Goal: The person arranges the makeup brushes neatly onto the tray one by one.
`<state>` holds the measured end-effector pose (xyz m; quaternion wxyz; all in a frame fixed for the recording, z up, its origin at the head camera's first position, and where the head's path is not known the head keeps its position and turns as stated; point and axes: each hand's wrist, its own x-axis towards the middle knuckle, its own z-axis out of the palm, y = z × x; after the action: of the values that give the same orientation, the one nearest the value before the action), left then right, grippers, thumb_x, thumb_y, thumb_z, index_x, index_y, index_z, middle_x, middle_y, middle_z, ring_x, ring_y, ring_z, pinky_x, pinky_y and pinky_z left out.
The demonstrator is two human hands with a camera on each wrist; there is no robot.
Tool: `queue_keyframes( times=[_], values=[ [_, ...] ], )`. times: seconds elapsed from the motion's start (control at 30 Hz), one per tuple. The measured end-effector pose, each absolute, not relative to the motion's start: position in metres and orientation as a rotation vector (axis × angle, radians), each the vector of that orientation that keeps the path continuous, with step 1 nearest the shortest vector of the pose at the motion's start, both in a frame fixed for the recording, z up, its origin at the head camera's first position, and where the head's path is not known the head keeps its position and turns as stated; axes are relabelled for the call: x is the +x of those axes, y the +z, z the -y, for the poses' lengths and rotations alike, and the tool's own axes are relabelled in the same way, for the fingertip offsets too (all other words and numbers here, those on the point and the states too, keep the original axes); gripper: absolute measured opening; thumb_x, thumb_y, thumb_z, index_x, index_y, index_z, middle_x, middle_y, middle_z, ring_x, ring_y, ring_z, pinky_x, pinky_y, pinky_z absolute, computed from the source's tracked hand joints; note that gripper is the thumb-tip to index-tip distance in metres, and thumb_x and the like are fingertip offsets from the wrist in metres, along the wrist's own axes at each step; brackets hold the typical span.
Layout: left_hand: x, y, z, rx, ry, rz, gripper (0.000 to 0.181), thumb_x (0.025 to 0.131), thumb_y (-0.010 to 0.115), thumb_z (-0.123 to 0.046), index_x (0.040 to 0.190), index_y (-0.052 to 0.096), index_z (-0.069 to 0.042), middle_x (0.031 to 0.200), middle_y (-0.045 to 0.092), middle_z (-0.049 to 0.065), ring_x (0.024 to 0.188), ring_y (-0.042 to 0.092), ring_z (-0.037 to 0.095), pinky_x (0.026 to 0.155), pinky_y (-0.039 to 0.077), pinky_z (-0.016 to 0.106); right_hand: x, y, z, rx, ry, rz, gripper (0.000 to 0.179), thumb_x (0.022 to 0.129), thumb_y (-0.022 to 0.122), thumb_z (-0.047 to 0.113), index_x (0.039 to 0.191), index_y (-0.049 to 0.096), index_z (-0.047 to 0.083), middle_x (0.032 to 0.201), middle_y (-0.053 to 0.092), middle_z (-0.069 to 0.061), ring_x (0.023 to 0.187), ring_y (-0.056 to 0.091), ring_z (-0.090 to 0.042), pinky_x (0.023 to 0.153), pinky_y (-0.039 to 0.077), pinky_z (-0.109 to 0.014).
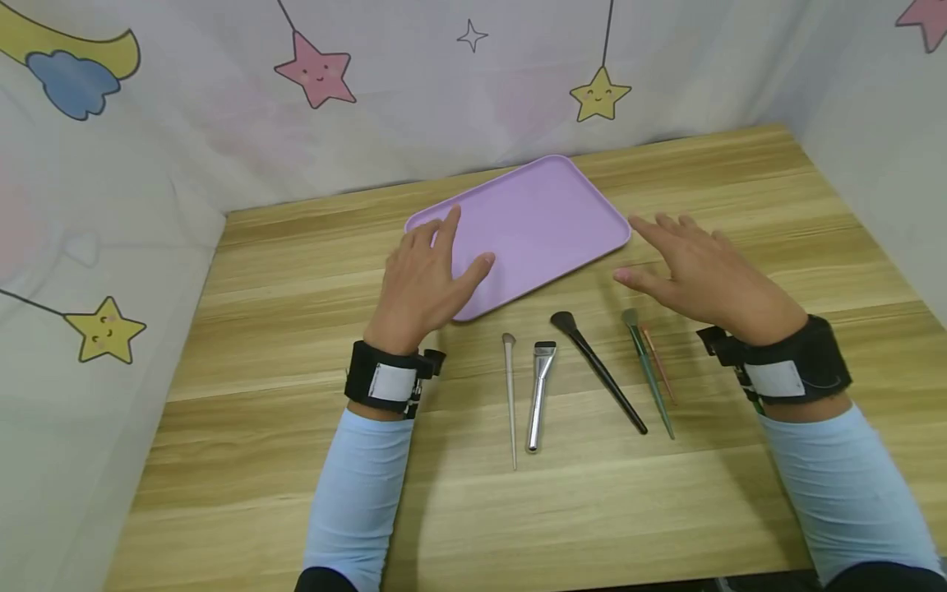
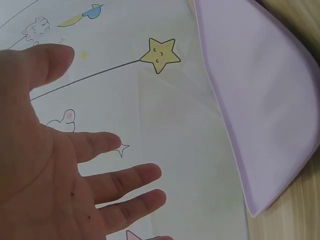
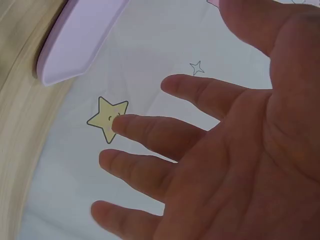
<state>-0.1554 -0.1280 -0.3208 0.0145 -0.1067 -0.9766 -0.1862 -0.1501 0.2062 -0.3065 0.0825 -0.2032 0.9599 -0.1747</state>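
My left hand point(image 1: 422, 284) hovers over the left end of a lilac tray point(image 1: 540, 222), its fingers spread and holding nothing. Beyond the tray's right corner is my right hand point(image 1: 710, 275), also spread, with bare palm and fingers in the right wrist view. Nearer me, several makeup brushes lie on the table in a loose row. They are a thin pale brush point(image 1: 510, 395), a silver flat brush point(image 1: 540, 399), a black brush point(image 1: 602, 374), a green brush point(image 1: 649, 378) and a small pinkish-brown brush point(image 1: 661, 366). Neither hand touches a brush.
The wooden table point(image 1: 266, 395) stands against a white cloth backdrop point(image 1: 414, 107) printed with stars and a moon. Its front edge shows at the bottom. The cloth also runs along the left and right sides.
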Motion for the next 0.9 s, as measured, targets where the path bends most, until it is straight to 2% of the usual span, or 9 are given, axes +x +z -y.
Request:
queue_keyframes(
  times=[0.17,0.33,0.7,0.9],
  values=[
    [-0.160,-0.325,0.129,-0.293,-0.645,3.038,0.076,0.100,0.042,-0.057,0.160,0.029,-0.012,0.154,0.040,0.021,0.141,0.034,0.036,0.105,0.033,0.061,-0.149,-0.308,-0.208,-0.641,-0.578,-2.845,0.077,0.102,0.056,0.048,0.156,0.032,-0.001,0.151,0.037,-0.034,0.140,0.029,-0.054,0.109,0.024,-0.067],
    [-0.163,-0.329,0.130,-0.231,-0.674,3.032,0.072,0.101,0.042,-0.052,0.158,0.033,-0.010,0.151,0.043,0.021,0.138,0.038,0.036,0.103,0.036,0.060,-0.148,-0.308,-0.209,-0.620,-0.615,-2.799,0.076,0.102,0.055,0.046,0.156,0.032,-0.002,0.152,0.038,-0.031,0.140,0.033,-0.048,0.110,0.027,-0.061],
    [-0.167,-0.340,0.134,-0.043,-0.674,3.027,0.067,0.100,0.053,-0.035,0.154,0.035,0.001,0.140,0.049,0.027,0.123,0.050,0.041,0.096,0.044,0.052,-0.147,-0.308,-0.209,-0.581,-0.554,-2.775,0.075,0.103,0.053,0.046,0.153,0.034,-0.006,0.146,0.044,-0.034,0.134,0.040,-0.051,0.108,0.031,-0.062],
    [-0.171,-0.353,0.138,0.014,-0.660,2.989,0.057,0.100,0.054,-0.019,0.149,0.039,0.006,0.127,0.052,0.030,0.103,0.058,0.043,0.085,0.048,0.052,-0.149,-0.310,-0.209,-0.562,-0.524,-2.756,0.072,0.103,0.055,0.042,0.148,0.038,-0.011,0.142,0.047,-0.036,0.132,0.042,-0.052,0.105,0.033,-0.063]
  ],
)
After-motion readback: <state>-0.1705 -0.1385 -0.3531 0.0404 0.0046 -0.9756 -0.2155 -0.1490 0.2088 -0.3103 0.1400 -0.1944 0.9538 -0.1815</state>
